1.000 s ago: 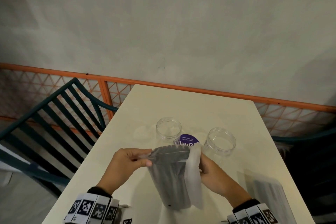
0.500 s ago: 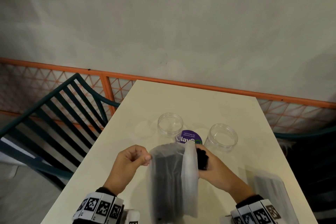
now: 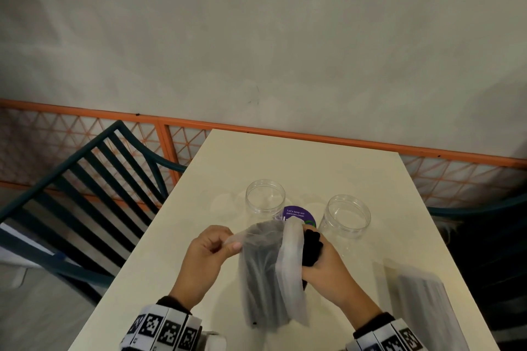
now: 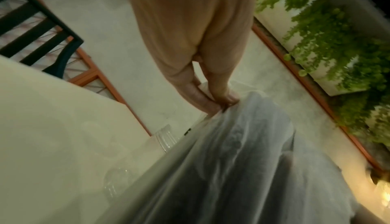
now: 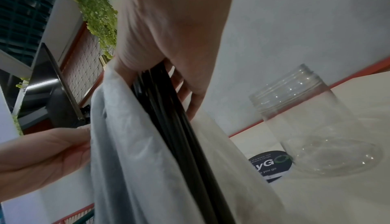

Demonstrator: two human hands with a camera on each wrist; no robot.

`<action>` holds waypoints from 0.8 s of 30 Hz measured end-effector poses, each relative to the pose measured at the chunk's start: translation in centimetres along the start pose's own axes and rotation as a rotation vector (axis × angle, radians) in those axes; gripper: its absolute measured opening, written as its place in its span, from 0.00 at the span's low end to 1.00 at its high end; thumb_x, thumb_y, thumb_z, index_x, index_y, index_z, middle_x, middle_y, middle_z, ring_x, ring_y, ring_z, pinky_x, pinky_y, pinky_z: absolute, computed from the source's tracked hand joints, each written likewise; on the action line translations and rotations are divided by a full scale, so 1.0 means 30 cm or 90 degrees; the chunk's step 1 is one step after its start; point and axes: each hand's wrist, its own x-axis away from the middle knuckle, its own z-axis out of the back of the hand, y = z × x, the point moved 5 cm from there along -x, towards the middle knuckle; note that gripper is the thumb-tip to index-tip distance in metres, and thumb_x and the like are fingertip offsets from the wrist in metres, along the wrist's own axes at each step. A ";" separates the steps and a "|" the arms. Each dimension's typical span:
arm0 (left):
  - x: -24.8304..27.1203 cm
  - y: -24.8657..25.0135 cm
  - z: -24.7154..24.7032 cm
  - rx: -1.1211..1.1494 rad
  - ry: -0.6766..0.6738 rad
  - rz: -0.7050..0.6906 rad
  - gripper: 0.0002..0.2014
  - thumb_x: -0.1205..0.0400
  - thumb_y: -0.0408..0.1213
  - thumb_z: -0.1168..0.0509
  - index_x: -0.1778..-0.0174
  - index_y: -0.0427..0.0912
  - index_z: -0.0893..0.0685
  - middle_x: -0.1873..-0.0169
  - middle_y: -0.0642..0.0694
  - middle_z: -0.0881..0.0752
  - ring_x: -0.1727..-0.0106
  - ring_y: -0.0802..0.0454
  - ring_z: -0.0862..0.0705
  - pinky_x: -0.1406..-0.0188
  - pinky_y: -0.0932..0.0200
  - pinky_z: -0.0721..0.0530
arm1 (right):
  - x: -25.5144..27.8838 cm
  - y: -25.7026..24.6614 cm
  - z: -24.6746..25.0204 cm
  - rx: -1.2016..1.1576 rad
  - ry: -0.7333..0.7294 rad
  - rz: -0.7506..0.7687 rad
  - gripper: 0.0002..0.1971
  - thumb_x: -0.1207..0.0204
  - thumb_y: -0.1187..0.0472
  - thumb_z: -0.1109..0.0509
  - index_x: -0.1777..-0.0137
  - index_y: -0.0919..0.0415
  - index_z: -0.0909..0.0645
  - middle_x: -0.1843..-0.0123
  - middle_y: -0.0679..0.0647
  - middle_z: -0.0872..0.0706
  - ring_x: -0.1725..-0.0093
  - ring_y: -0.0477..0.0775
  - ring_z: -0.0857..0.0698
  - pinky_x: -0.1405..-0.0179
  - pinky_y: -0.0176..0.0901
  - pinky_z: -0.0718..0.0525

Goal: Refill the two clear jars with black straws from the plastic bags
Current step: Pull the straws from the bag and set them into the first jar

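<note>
A translucent plastic bag [image 3: 265, 273] full of black straws stands upright on the cream table [image 3: 299, 168]. My left hand [image 3: 211, 251] pinches the bag's left top edge [image 4: 219, 107]. My right hand [image 3: 319, 259] grips a bundle of black straws [image 3: 311, 248] at the bag's right side, partly drawn out of its mouth; the right wrist view shows these straws [image 5: 166, 104] under my fingers. Two empty clear jars stand beyond the bag: the left jar [image 3: 265, 199] and the right jar [image 3: 346, 218], which also shows as a jar [image 5: 312, 124] in the right wrist view.
A second bag of straws [image 3: 422, 302] lies at the table's right front. A round purple sticker [image 3: 298, 215] sits between the jars. A dark green slatted chair [image 3: 85, 194] stands left of the table, and an orange lattice fence [image 3: 176, 145] runs behind it.
My right hand has pulled a bundle of black straws up out of the bag's mouth; a second ago none showed. My left hand keeps its pinch on the bag's edge.
</note>
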 end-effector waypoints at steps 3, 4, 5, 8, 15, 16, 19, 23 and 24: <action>0.005 -0.008 -0.031 0.048 -0.034 0.028 0.05 0.22 0.22 0.37 0.64 0.28 0.24 0.53 0.39 0.13 0.53 0.48 0.13 0.54 0.65 0.15 | -0.002 -0.012 -0.006 0.007 0.008 0.017 0.28 0.40 0.69 0.21 0.42 0.46 0.23 0.49 0.35 0.13 0.46 0.38 0.16 0.50 0.26 0.19; 0.007 -0.009 -0.036 0.066 -0.044 0.039 0.05 0.21 0.23 0.38 0.63 0.30 0.25 0.52 0.38 0.13 0.52 0.49 0.13 0.53 0.65 0.15 | -0.002 -0.015 -0.005 0.007 0.013 0.021 0.29 0.40 0.70 0.21 0.43 0.46 0.24 0.50 0.34 0.13 0.47 0.38 0.16 0.50 0.27 0.19; 0.012 -0.008 -0.037 0.086 -0.053 0.050 0.05 0.21 0.25 0.37 0.62 0.32 0.26 0.52 0.39 0.13 0.50 0.48 0.14 0.53 0.65 0.15 | -0.004 -0.017 -0.003 0.006 0.017 0.022 0.29 0.41 0.70 0.21 0.43 0.47 0.24 0.50 0.34 0.13 0.47 0.37 0.15 0.51 0.27 0.19; 0.022 -0.002 -0.031 0.095 -0.141 0.057 0.10 0.24 0.29 0.33 0.49 0.40 0.24 0.51 0.48 0.13 0.47 0.51 0.16 0.49 0.65 0.17 | -0.010 -0.021 0.012 0.012 0.034 0.026 0.31 0.39 0.73 0.20 0.42 0.45 0.25 0.49 0.35 0.13 0.46 0.36 0.16 0.50 0.27 0.18; 0.002 -0.009 -0.026 0.011 -0.044 0.007 0.10 0.34 0.39 0.25 0.65 0.35 0.13 0.62 0.46 0.10 0.58 0.50 0.14 0.55 0.62 0.15 | -0.018 -0.043 0.011 0.022 0.006 0.026 0.31 0.40 0.67 0.20 0.38 0.45 0.23 0.43 0.43 0.14 0.41 0.40 0.17 0.46 0.28 0.19; 0.004 -0.020 -0.034 0.018 -0.031 0.017 0.07 0.29 0.32 0.27 0.65 0.31 0.16 0.64 0.46 0.10 0.58 0.50 0.15 0.57 0.64 0.15 | -0.015 -0.046 0.006 0.021 -0.008 0.026 0.32 0.39 0.68 0.20 0.37 0.45 0.25 0.43 0.40 0.14 0.40 0.39 0.18 0.45 0.28 0.20; 0.016 -0.058 -0.055 0.088 -0.033 0.056 0.07 0.23 0.27 0.35 0.65 0.33 0.26 0.65 0.46 0.12 0.57 0.48 0.15 0.57 0.62 0.14 | -0.004 -0.046 -0.022 0.037 -0.048 0.030 0.36 0.38 0.70 0.19 0.35 0.43 0.31 0.43 0.33 0.18 0.39 0.36 0.20 0.46 0.25 0.21; 0.027 -0.063 -0.061 0.275 -0.106 0.133 0.10 0.23 0.23 0.39 0.52 0.41 0.25 0.58 0.42 0.15 0.53 0.46 0.16 0.53 0.59 0.13 | -0.006 -0.044 -0.039 0.041 -0.019 0.041 0.36 0.39 0.71 0.19 0.37 0.46 0.32 0.42 0.42 0.18 0.40 0.38 0.18 0.47 0.27 0.20; 0.029 -0.062 -0.057 0.283 -0.144 0.133 0.18 0.27 0.26 0.35 0.43 0.47 0.23 0.52 0.43 0.14 0.48 0.48 0.15 0.47 0.56 0.14 | -0.007 -0.049 -0.040 0.036 -0.010 0.043 0.36 0.40 0.72 0.19 0.37 0.47 0.31 0.42 0.43 0.17 0.41 0.37 0.18 0.48 0.26 0.20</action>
